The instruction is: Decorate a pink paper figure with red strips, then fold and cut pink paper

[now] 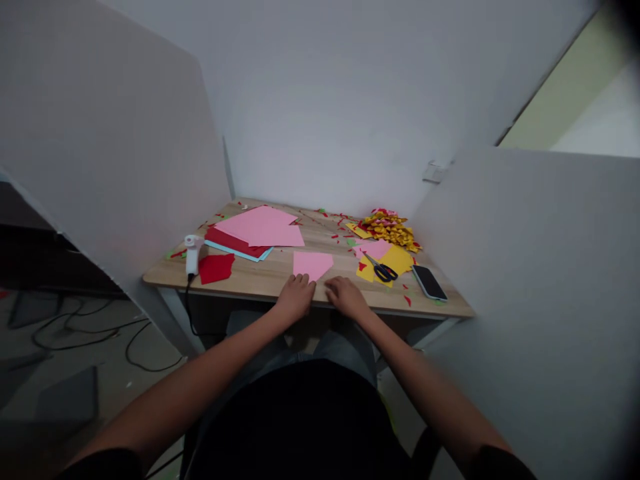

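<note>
A small pink sheet of paper (313, 263) lies at the front middle of the table, its lower right side slanting. My left hand (297, 295) rests on its near edge, fingers curled and pressed down on the paper. To the right of the sheet, at the table's front edge, my right hand (346, 296) has its fingers bent together. Whether anything is between those fingers is hidden. Scissors with dark handles (384, 271) lie to the right on yellow paper (397, 259). Left of my hands is a cut red piece of paper (216, 268).
Large pink sheets (265, 225) lie over red and light blue paper at the left. A white corded tool (193, 253) stands at the left edge. A heap of gold-yellow folded pieces (393, 230) sits back right, with a phone (429, 283) nearer. Panels flank the table (280, 280).
</note>
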### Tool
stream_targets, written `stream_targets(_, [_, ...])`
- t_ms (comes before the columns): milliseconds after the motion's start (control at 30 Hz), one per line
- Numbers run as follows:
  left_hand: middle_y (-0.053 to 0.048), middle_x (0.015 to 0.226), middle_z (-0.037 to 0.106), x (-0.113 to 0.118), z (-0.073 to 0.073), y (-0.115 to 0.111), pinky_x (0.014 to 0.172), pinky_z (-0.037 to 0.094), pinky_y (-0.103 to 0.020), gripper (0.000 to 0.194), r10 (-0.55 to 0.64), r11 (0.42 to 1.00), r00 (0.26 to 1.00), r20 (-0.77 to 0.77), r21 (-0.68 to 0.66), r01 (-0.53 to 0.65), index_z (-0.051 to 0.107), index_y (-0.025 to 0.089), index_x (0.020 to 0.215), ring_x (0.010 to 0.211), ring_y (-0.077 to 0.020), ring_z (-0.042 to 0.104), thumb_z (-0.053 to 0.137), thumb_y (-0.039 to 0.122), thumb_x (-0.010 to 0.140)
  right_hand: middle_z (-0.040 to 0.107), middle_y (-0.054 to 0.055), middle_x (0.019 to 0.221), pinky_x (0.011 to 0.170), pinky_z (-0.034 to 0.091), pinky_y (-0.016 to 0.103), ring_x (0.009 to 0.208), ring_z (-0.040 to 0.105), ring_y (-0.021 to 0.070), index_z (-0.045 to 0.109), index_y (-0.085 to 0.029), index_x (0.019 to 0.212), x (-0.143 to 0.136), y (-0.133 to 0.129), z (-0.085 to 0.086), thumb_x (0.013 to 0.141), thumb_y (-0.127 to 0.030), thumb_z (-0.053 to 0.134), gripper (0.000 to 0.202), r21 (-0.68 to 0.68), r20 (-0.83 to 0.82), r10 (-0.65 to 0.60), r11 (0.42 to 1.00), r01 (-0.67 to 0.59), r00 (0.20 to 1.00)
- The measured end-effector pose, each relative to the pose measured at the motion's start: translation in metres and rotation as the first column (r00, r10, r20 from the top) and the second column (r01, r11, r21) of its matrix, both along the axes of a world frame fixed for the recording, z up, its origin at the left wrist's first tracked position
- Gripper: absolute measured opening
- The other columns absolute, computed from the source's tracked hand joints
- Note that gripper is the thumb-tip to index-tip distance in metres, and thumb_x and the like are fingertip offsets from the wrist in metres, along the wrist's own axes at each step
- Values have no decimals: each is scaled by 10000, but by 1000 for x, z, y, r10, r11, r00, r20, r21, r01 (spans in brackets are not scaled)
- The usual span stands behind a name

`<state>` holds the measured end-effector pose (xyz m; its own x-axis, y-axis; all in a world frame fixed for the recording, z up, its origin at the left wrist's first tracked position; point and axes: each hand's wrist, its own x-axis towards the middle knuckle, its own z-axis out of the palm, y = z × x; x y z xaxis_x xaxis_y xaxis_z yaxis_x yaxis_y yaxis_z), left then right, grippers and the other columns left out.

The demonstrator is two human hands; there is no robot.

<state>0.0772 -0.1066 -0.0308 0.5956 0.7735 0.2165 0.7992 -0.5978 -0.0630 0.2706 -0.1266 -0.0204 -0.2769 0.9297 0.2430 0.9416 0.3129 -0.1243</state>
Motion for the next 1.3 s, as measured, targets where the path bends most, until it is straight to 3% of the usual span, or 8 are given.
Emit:
stream_targets(200, [-122,1365,583,14,0,10,1039,471,-534,469,-31,999,999,9,-41,32,573,171,1330,1236,-290,573,644,428,944,647,90,1283,983,531,491,1144,636,247,649,-179,1210,-20,23,-22,977,-345,633,287,41,-143,-12,999,18,990])
stream_targets(300, [-149,1509,487,16,-12,6,1139,366,-568,582,-45,997,999,28,-60,47,502,175,1434,1375,-325,473,655,420,929,662,85,1238,928,563,449,1072,661,222,647,-181,1204,-13,38,-31,984,-347,624,277,31,-245,-67,997,77,967])
stream_targets(433, [-161,1610,386,23,-31,-1,1214,266,-501,713,-43,997,997,61,-62,46,399,166,1530,1483,-325,353,680,263,882,667,82,1204,851,592,414,992,682,207,616,-168,1251,-5,58,-42,982,-354,627,326,-25,-356,-154,988,155,922])
stream_targets(633, [-133,1526,491,27,-39,-2,1141,378,-534,506,-47,999,990,134,-10,48,476,178,1467,1400,-300,463,587,265,982,667,83,1211,861,588,412,1000,677,204,635,-177,1221,0,71,-46,984,-361,623,300,-116,-377,-229,973,200,897])
stream_targets(867, [-118,1472,534,24,-36,-5,1125,398,-551,421,-96,995,974,204,-7,99,557,180,1380,1356,-296,502,612,293,978,664,84,1218,867,586,420,1013,676,210,632,-174,1228,7,78,-39,980,-362,629,311,-150,-324,-241,968,202,915])
stream_targets(1033, [-107,1419,576,19,-30,-2,1100,417,-515,363,-121,989,965,235,-57,138,586,177,1333,1321,-279,523,595,252,978,657,88,1238,883,581,433,1035,671,218,627,-176,1240,11,97,-34,979,-364,630,322,-147,-320,-289,956,254,902])
stream_targets(1133, [-110,1369,624,11,-21,7,1062,431,-466,371,-165,975,959,229,-109,194,611,181,1310,1276,-284,544,617,225,941,651,90,1253,895,577,439,1052,666,222,626,-180,1246,9,111,-33,980,-364,628,323,-132,-341,-333,943,305,879])
stream_targets(1300, [-96,1305,666,1,2,35,1028,461,-481,415,-262,919,939,224,-240,314,640,208,1280,1204,-292,594,640,434,932,645,93,1270,907,573,442,1065,661,224,627,-188,1248,6,126,-35,983,-364,623,319,-89,-413,-353,933,349,840])
